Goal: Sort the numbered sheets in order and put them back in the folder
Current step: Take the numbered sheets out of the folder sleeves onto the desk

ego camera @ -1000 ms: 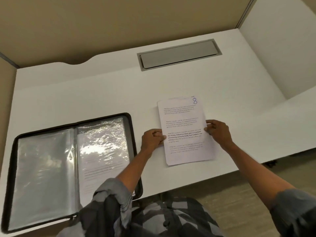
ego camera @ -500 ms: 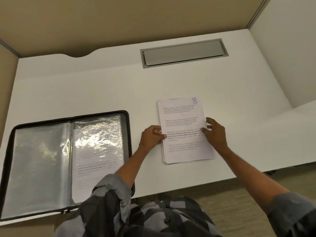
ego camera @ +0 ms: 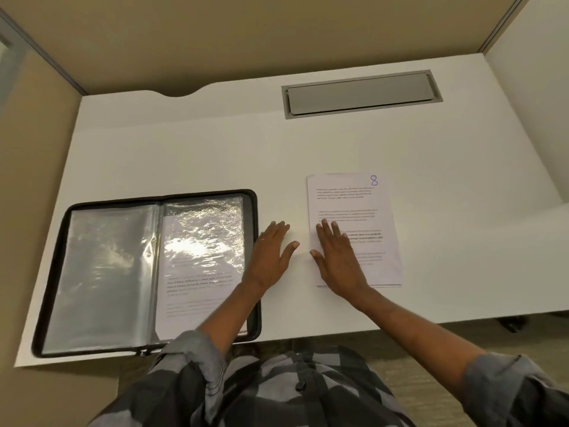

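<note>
Right hand (ego camera: 337, 260) lies flat, fingers straight and spread, pressing the left half of the stack; nothing gripped. Left hand (ego camera: 271, 257) also flat, fingers straight, on bare desk (ego camera: 184, 149) between folder and stack, holding nothing.

Folder (ego camera: 107, 272): open at desk left, one printed sheet (ego camera: 197, 288) visible in its right sleeve.

Stack of sheets (ego camera: 363, 204): right of folder, apart from it, long axis running away from the person, near edge roughly square to the desk edge. Top sheet marked 8 (ego camera: 373, 180).

Judgement: sorting not yet begun. Right hand is nearer the stack, left nearer the folder.
</note>
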Demonstrator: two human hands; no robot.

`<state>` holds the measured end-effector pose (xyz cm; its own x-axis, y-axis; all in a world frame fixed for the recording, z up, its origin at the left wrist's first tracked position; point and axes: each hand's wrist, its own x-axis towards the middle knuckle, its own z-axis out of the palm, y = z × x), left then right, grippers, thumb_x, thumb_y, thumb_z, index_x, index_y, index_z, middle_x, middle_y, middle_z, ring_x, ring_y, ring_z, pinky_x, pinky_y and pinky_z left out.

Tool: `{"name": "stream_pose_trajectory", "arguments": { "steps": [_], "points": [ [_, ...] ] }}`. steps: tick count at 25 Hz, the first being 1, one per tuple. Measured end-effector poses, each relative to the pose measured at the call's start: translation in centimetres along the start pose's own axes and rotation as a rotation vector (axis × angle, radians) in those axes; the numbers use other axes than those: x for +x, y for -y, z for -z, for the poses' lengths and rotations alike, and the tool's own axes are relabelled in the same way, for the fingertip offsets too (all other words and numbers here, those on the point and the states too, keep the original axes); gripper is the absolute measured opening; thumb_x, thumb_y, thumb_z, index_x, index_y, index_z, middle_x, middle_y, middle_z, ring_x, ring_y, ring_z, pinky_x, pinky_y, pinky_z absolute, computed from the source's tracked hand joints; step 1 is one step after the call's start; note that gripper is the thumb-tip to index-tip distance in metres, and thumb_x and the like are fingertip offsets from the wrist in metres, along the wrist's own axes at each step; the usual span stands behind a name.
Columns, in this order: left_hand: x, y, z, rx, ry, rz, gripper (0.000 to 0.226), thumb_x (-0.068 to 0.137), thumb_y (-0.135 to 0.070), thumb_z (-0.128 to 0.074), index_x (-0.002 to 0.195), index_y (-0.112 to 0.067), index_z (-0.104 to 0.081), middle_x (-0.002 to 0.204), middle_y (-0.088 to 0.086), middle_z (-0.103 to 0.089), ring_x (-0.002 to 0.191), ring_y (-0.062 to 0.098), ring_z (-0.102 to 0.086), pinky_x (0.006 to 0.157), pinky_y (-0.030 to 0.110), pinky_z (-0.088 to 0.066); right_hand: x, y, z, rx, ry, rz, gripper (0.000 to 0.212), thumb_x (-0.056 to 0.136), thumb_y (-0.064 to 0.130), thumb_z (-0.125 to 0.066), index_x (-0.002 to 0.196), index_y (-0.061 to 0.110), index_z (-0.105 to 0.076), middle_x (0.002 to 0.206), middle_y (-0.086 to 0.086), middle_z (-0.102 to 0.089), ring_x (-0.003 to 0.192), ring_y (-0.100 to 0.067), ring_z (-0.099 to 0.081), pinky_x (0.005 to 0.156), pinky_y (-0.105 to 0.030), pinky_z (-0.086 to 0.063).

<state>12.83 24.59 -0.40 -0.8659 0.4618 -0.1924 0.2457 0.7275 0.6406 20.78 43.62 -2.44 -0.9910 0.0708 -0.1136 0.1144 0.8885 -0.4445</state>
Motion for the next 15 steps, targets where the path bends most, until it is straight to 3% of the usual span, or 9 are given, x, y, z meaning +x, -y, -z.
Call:
{"name": "stream_pose_trajectory", "arguments": {
  "steps": [6,9,11,15],
  "points": [
    [-5.2,6.1,2.9,0.070,-0.070,0.086,0.053,0.109,-0.047,-0.037,0.156,-0.021,-0.039,0.165,-0.002,-0.032,0.156,0.017,-0.017,0.128,0.047,-0.015,-0.3,6.1,-3.0,-0.025,0.088,0.110,0.066,0.107,0.053,-0.018,0.163,0.020,-0.006,0.170,0.001,0.003,0.157,-0.018,0.007,0.127,-0.038,0.002],
    [-8.7,9.7,5.1,0.129,-0.071,0.159,0.058,0.110,-0.047,-0.031,0.162,-0.024,-0.023,0.170,-0.008,-0.009,0.155,0.005,0.007,0.125,0.030,0.011,-0.9,9.5,-4.7,-0.031,0.138,0.188,0.066,0.107,0.052,-0.013,0.163,0.019,-0.005,0.171,0.000,0.003,0.158,-0.019,0.006,0.128,-0.041,-0.002],
    [-10.8,12.2,6.1,0.215,-0.033,0.167,0.065,0.108,-0.054,-0.029,0.164,-0.024,-0.012,0.170,-0.009,0.003,0.153,0.005,0.016,0.120,0.026,0.019,-1.4,12.0,-5.8,-0.044,0.161,0.218,0.064,0.109,0.048,-0.016,0.163,0.017,-0.008,0.171,-0.002,0.000,0.158,-0.022,0.003,0.129,-0.042,-0.007],
    [-13.4,15.4,6.4,0.344,0.073,0.142,0.092,0.095,-0.079,-0.023,0.164,-0.024,0.005,0.169,-0.006,0.019,0.153,0.012,0.026,0.124,0.043,0.017,-2.6,15.7,-8.1,-0.100,0.190,0.232,0.065,0.107,0.048,-0.013,0.163,0.016,-0.006,0.170,-0.002,0.004,0.157,-0.020,0.007,0.129,-0.042,-0.007]
  ]
}}
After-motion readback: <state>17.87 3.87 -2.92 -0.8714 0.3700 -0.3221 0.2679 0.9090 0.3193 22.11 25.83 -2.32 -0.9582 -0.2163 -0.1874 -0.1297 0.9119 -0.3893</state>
